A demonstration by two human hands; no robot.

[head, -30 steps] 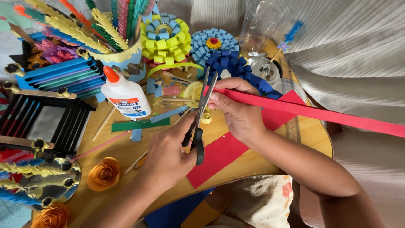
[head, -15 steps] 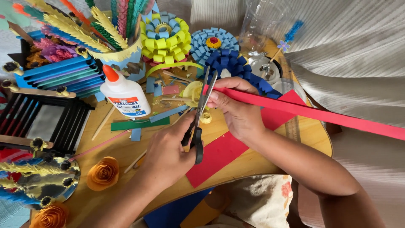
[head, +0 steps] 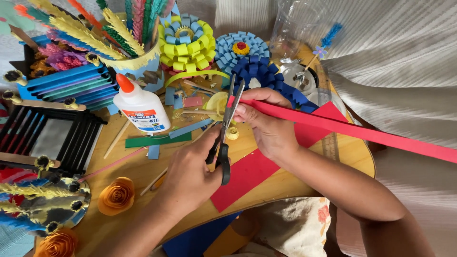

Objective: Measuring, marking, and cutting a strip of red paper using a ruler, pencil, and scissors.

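Scissors (head: 226, 126) gripped in left hand (head: 193, 173), blades parted at end of red strip (head: 342, 127) pinched taut by right hand (head: 266, 126) above bench (head: 143, 169); strip best kept level, cuts short and evenly spaced.

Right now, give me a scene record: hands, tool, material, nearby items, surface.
left hand: grips the handles of the scissors
right hand: pinches the end of the red paper strip
scissors: blades open, set at the strip's end
red paper strip: runs from the right hand off to the right
red paper sheet: flat under the hands
glue bottle: white, orange cap, lying left of the scissors
orange paper rose: near the left forearm
surface: round wooden table, littered with paper scraps
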